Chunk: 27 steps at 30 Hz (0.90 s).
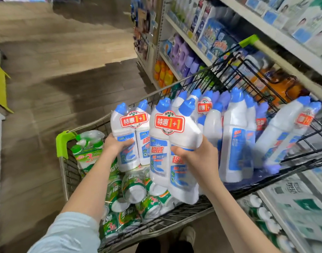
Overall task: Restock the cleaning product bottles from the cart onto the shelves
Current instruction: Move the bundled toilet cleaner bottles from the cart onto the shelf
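I hold two twin packs of white cleaner bottles with blue caps and red "1+1" stickers above the cart. My left hand (116, 145) grips the left twin pack (131, 137) around its middle. My right hand (196, 157) grips the right twin pack (173, 148), which hangs a little lower. Several more such bottles (235, 136) stand or lean in the upper basket of the wire cart (302, 161). Shelves (284, 39) of cleaning products run along the right.
Green-and-white shrink-wrapped packs (134, 189) fill the cart's lower part, with a green corner guard (62, 143) at its left. Purple and orange bottles (182, 55) stand on far shelves. Wooden floor stretches left and ahead. My shoe (187, 234) is under the cart's near edge.
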Each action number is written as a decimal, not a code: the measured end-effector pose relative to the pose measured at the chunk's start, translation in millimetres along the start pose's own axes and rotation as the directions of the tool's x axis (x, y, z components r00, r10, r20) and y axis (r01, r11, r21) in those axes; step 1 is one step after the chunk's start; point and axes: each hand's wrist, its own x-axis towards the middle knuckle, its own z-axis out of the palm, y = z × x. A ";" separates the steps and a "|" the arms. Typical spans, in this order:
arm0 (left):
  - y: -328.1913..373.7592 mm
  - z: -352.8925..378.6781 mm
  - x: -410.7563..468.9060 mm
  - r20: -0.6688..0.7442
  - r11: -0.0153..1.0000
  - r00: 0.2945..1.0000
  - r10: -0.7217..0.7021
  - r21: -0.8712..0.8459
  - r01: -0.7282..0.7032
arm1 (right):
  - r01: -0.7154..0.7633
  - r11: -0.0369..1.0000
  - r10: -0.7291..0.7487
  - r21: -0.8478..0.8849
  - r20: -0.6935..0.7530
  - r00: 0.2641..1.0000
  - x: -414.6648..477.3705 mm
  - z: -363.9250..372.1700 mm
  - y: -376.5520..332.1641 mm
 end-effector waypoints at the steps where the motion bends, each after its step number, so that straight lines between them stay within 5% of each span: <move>1: -0.8 -0.4 0.7 0.002 1.000 1.000 -0.009 0.006 0.009 | -0.011 1.000 0.011 -0.003 -0.007 1.000 -0.1 -0.9 -0.5; 14: 35.7 -14.3 -69.2 -0.075 0.814 0.931 0.357 0.513 -0.271 | -0.033 0.993 0.040 0.114 -0.059 0.997 -19.2 -16.3 -0.7; 27: 104.0 -54.9 -231.0 -0.217 0.753 0.766 0.605 0.468 -0.463 | -0.009 0.972 0.022 0.235 -0.051 0.998 -56.0 -78.4 5.1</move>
